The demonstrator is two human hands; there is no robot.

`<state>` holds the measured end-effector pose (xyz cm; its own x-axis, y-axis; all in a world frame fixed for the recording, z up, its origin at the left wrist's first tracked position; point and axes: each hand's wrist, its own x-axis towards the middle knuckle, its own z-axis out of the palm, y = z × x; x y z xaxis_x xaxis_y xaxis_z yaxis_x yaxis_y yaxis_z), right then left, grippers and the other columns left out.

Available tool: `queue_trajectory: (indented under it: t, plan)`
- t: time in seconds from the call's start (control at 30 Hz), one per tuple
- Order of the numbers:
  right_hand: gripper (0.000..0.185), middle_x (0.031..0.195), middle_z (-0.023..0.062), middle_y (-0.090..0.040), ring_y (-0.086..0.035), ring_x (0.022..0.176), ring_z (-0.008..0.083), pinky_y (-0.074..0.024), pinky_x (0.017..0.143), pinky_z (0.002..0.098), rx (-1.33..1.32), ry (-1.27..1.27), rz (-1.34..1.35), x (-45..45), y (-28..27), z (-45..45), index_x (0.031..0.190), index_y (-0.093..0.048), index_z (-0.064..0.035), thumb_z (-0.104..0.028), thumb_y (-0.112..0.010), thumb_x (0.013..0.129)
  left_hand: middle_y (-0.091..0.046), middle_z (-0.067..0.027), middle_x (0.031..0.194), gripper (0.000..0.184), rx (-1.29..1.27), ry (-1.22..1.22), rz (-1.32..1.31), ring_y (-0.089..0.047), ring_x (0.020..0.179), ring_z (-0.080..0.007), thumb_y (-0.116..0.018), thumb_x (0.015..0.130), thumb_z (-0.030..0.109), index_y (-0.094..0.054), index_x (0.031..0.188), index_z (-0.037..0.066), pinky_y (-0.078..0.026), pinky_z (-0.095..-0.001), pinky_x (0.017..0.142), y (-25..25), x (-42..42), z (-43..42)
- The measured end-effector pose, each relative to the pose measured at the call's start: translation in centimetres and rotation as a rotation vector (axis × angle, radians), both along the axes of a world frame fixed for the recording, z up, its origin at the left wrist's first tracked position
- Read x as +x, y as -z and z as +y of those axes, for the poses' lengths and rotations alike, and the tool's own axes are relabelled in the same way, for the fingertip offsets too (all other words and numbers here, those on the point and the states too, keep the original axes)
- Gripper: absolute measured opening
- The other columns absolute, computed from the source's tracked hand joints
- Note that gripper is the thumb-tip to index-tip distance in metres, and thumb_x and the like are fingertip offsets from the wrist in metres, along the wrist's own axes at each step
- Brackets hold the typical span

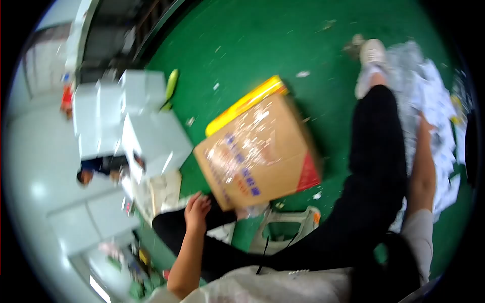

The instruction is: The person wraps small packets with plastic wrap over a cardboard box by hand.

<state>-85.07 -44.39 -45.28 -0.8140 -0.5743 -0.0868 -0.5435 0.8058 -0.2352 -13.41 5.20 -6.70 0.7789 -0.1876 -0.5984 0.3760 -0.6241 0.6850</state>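
My left hand (197, 208) is by my bent knee, near the lower left corner of a taped cardboard box (252, 146). Its fingers are loosely curled and apart, with nothing seen in them. The box has blue printing, shiny clear tape and a red corner, and a yellow strip-shaped item (242, 107) lies along its far side. On the right my right hand (426, 122) reaches into a heap of white and grey sheets (437, 101). Blur and the sheets hide its fingers, so I cannot tell what they hold.
A pale plastic stool (288, 218) stands between my legs. White boxes (146, 136) are stacked on the left, with a yellow-green object (172, 86) beside them. Another person (101, 166) is behind the boxes. Scraps lie on the green floor (242, 45).
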Motion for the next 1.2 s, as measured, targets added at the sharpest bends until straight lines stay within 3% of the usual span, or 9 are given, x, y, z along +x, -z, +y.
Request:
queue_trajectory:
  t: [0.17,0.23,0.3,0.37,0.53,0.67,0.93,1.07,1.2]
  plan:
    - [0.089,0.14,0.0248,-0.046,-0.042,0.132,0.0351,-0.0325,0.111,0.0413,-0.535,-0.229,-0.7,-3.5,-1.1,7.5,0.144,-0.034,0.0054,-0.038,-0.075,0.079,-0.063,-0.0073,0.112,0.05,0.151,0.025,-0.027,-0.063,0.099,-0.0187,-0.053,0.096,0.022,-0.037,0.141,0.009,-0.051,-0.0315,0.077,6.5,0.3,-0.4]
    - [0.07,0.135,0.0211,-0.052,-0.047,0.128,0.0336,-0.0345,0.11,0.0388,-0.375,-1.199,-0.074,-10.5,1.0,12.3,0.14,-0.04,0.0043,-0.029,-0.068,0.086,-0.061,-0.0063,0.115,0.056,0.137,0.031,-0.052,-0.06,0.101,-0.0168,-0.057,0.094,0.038,-0.039,0.14,0.01,-0.048,-0.0316,0.077,8.7,-0.3,-2.0]
    - [0.062,0.135,0.0192,-0.052,-0.047,0.128,0.0331,-0.0357,0.11,0.0403,-0.657,-0.134,-1.223,-4.8,-7.2,14.6,0.14,-0.042,0.0021,-0.029,-0.062,0.091,-0.059,-0.0108,0.105,0.058,0.101,0.135,-0.374,-0.059,0.09,-0.022,-0.067,0.089,0.039,-0.047,0.127,0.001,-0.05,-0.0331,0.075,12.4,0.3,-2.5]
    - [0.054,0.136,0.0173,-0.053,-0.048,0.128,0.0325,-0.0368,0.109,0.0419,-0.879,0.235,-1.546,1.7,-17.8,15.8,0.139,-0.044,-0.0001,-0.029,-0.057,0.095,-0.057,-0.0157,0.104,0.052,0.454,0.399,-0.626,-0.058,0.094,-0.0303,-0.071,0.086,0.038,-0.052,0.116,-0.001,-0.049,-0.0392,0.083,13.5,0.2,-3.8]
    - [0.059,0.141,0.0175,-0.046,-0.044,0.131,0.0268,-0.0356,0.109,0.0416,-0.93,-0.044,-1.421,11.6,-33.5,13.7,0.143,-0.039,-0.0002,-0.031,-0.055,0.095,-0.056,-0.0187,0.103,0.031,0.458,0.49,-0.725,-0.055,0.099,-0.034,-0.068,0.086,0.031,-0.061,0.093,0.001,-0.045,-0.0439,0.086,12.2,-1.4,-6.0]
    - [0.089,0.15,0.0173,-0.036,-0.034,0.139,0.0327,-0.0232,0.115,0.0469,-0.521,-1.658,-1.014,39.7,-47.6,17.7,0.146,-0.038,-0.0038,-0.028,-0.076,0.069,-0.06,-0.0137,0.081,0.022,0.105,0.343,-0.592,-0.06,0.075,-0.0283,-0.065,0.089,0.021,-0.057,0.085,0.0,-0.049,-0.0393,0.069,13.7,-0.8,-5.3]
    - [0.083,0.15,0.0184,-0.033,-0.035,0.134,0.0381,-0.0256,0.113,0.0517,-0.057,-2.49,-0.206,60.2,-32.7,24.3,0.141,-0.048,-0.0251,-0.028,-0.08,0.064,-0.056,-0.0025,0.067,0.011,-0.459,0.171,0.038,-0.055,0.055,-0.0114,-0.057,0.096,0.011,-0.051,0.091,0.004,-0.046,-0.0261,0.05,15.8,1.9,-2.2]
    - [0.079,0.152,0.0204,-0.031,-0.031,0.138,0.0381,-0.0288,0.112,0.0478,-0.079,-2.309,-0.297,58.3,-34.1,24.1,0.143,-0.044,-0.0172,-0.032,-0.078,0.073,-0.056,-0.0033,0.065,0.011,-0.47,0.091,0.047,-0.054,0.051,-0.0117,-0.058,0.095,0.009,-0.05,0.09,0.004,-0.045,-0.0271,0.047,16.2,1.7,-1.1]
    - [0.075,0.124,0.0246,-0.059,-0.058,0.115,0.0384,-0.0469,0.096,0.0427,0.146,-1.122,-0.429,52.3,-34.6,25.4,0.134,-0.049,-0.0028,-0.05,-0.071,0.08,-0.055,-0.0028,0.064,0.012,-0.476,-0.052,0.034,-0.052,0.048,-0.0114,-0.061,0.093,0.01,-0.051,0.089,0.004,-0.044,-0.0271,0.044,16.1,1.3,-2.3]
